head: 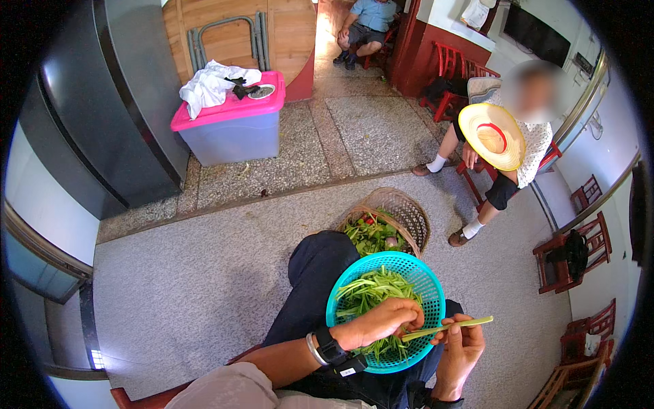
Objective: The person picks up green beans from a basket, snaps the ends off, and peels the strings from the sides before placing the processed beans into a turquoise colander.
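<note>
A turquoise plastic colander (334, 307) rests on my lap, heaped with cut green stems and leaves (378, 286). Over its right rim my right hand (460, 345) pinches a pale green stalk (475, 321) between thumb and fingers. My left hand (391, 319) is above the greens with its fingers curled near the stalk's lower end; whether it grips anything is hidden. Just beyond the colander a woven wicker basket (416, 214) on the floor holds leafy greens, something red and a purplish piece.
A person with a straw hat (493, 137) sits at the right on a red chair; another sits in the doorway. A plastic bin with a pink lid (230, 110) carries a white cloth. Red wooden chairs (577, 253) line the right wall, and a dark grey cabinet (138, 87) stands left.
</note>
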A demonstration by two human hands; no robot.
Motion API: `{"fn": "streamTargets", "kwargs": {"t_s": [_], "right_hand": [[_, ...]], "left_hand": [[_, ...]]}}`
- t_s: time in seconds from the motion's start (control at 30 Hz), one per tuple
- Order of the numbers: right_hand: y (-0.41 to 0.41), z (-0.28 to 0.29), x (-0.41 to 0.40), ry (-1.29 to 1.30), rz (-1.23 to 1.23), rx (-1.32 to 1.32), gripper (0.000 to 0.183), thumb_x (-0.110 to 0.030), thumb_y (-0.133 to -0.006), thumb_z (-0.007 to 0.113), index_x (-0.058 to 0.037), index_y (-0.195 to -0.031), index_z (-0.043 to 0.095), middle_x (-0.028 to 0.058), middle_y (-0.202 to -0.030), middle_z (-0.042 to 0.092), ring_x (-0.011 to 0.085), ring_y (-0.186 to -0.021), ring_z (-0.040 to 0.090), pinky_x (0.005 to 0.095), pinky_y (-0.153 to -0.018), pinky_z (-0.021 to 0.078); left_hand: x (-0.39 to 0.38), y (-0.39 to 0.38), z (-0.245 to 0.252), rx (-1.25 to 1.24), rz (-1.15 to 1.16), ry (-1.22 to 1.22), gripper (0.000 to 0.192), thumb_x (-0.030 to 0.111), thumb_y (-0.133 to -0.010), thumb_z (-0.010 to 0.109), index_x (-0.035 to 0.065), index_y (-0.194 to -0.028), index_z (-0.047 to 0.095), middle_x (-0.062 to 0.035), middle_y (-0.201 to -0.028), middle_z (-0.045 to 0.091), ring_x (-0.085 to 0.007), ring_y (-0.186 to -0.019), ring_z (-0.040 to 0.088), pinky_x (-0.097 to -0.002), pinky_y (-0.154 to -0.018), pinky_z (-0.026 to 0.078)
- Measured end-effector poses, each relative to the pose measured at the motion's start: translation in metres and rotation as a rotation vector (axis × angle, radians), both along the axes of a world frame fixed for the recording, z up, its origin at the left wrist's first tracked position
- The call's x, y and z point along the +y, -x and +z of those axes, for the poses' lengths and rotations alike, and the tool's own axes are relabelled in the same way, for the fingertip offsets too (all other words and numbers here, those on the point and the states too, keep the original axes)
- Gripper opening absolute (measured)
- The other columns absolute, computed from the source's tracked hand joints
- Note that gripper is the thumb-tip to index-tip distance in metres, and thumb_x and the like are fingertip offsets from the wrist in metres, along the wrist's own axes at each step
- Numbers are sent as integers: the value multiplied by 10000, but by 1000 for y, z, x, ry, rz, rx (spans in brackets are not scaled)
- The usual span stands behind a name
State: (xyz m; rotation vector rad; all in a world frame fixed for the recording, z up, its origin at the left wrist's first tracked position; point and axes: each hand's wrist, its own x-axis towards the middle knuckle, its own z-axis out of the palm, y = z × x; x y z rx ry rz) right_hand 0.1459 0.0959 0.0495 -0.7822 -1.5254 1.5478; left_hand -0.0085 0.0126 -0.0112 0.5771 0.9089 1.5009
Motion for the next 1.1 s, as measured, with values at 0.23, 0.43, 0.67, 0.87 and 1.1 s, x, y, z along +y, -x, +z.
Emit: {"fn": "streamTargets", "kwargs": {"t_s": [0.23,0.43,0.67,0.87,1.1], "right_hand": [[-3,-12,15,10,-16,-51,160,-96,-911,628,12,-1020,584,96,-835,654,115,-621,584,245,-522,502],[-6,-11,15,-21,-24,-31,176,-110,-904,644,15,-1012,584,98,-832,654,117,-602,572,250,-519,493],[-7,-7,6,-21,-101,-38,171,-115,-914,629,24,-1005,583,113,-835,648,135,-608,590,268,-542,515],[-5,-13,-6,-140,-231,120,131,-105,-928,604,9,-990,589,123,-862,646,155,-627,616,284,-568,530],[-24,7,17,-17,-381,311,120,-55,-919,597,13,-1016,585,131,-854,659,163,-609,619,281,-561,522]], "left_hand": [[-9,-5,9,69,-307,0,321,299,-1007,430,37,-1115,579,12,-793,538,-67,-642,538,-213,-552,465],[-8,-12,10,293,-370,-8,322,301,-1020,408,35,-990,589,7,-677,518,-77,-571,524,-223,-529,455],[-8,-18,-1,546,-206,-96,266,229,-987,440,24,-868,560,-44,-629,512,-138,-547,531,-310,-493,409],[10,-20,6,500,117,-48,224,160,-889,447,26,-716,495,-71,-569,458,-185,-481,458,-375,-463,347],[-4,17,20,340,195,212,197,182,-923,516,23,-948,630,-49,-700,564,-150,-592,542,-280,-529,430]]}}
